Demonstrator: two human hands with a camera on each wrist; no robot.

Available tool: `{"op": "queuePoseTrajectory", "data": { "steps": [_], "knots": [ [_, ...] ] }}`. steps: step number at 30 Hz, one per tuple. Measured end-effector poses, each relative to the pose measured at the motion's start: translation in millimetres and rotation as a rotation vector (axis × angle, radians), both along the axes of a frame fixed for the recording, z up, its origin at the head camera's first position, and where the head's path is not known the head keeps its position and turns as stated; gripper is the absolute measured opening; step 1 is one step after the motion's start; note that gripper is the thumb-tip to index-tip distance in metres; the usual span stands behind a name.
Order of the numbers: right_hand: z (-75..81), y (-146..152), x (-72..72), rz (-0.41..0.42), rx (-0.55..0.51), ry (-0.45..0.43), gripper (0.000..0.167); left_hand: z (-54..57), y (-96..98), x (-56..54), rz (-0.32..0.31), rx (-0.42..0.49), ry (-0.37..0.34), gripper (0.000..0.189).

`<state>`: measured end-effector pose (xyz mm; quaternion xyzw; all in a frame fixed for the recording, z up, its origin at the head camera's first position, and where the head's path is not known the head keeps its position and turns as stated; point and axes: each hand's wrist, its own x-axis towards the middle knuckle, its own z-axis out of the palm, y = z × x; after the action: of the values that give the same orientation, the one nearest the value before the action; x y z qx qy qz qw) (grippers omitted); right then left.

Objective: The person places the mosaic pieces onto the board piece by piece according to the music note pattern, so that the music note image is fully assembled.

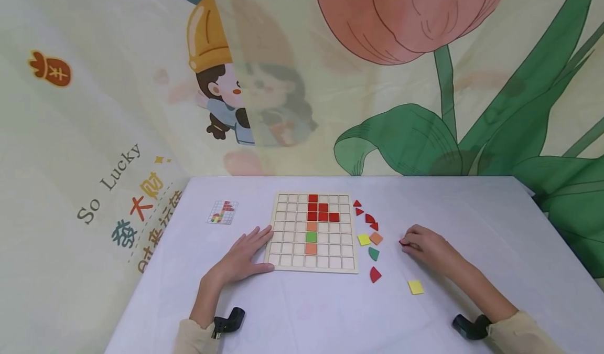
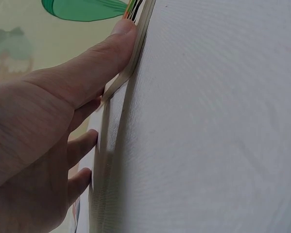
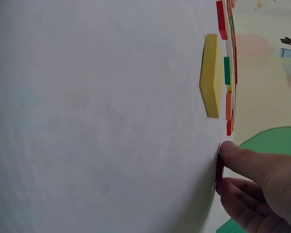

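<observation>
A square wooden grid board point(image 1: 288, 238) lies on the table, with red, orange and green square tiles set in its middle columns. My left hand point(image 1: 244, 254) rests at the board's left edge, fingers extended and thumb at the near left corner. In the left wrist view, the thumb of the left hand point(image 2: 82, 73) lies along the board's rim point(image 2: 141, 43). Right of the board, my right hand point(image 1: 431, 248) pinches a small red piece point(image 3: 219, 167) between thumb and fingers, low over the table. The fingers partly hide that piece.
Several red wedge and triangle pieces point(image 1: 375, 275), a green piece point(image 1: 374, 254), an orange tile point(image 1: 376, 238) and a yellow tile point(image 1: 364, 239) lie along the board's right side. Another yellow tile point(image 1: 416, 287) lies nearer. A printed pattern card point(image 1: 222, 212) is at the left.
</observation>
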<state>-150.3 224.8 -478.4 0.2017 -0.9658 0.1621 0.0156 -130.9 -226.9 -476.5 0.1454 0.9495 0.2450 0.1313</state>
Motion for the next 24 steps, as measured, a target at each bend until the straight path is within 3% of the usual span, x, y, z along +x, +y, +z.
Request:
{"op": "queuePoseTrajectory", "data": {
  "steps": [4, 8, 24],
  "knots": [
    [1.6, -3, 2.9, -0.028, 0.007, -0.029, 0.024, 0.0, 0.4, -0.7, -0.007, -0.008, 0.006, 0.084],
    [2.0, -6, 5.2, -0.004, 0.078, 0.031, 0.026, -0.5, 0.2, -0.7, -0.002, -0.005, 0.004, 0.084],
    [0.6, -4, -6.8, 0.2, 0.16, 0.092, 0.031, 0.3, -0.2, 0.2, -0.011, -0.001, 0.017, 0.084]
  ]
}}
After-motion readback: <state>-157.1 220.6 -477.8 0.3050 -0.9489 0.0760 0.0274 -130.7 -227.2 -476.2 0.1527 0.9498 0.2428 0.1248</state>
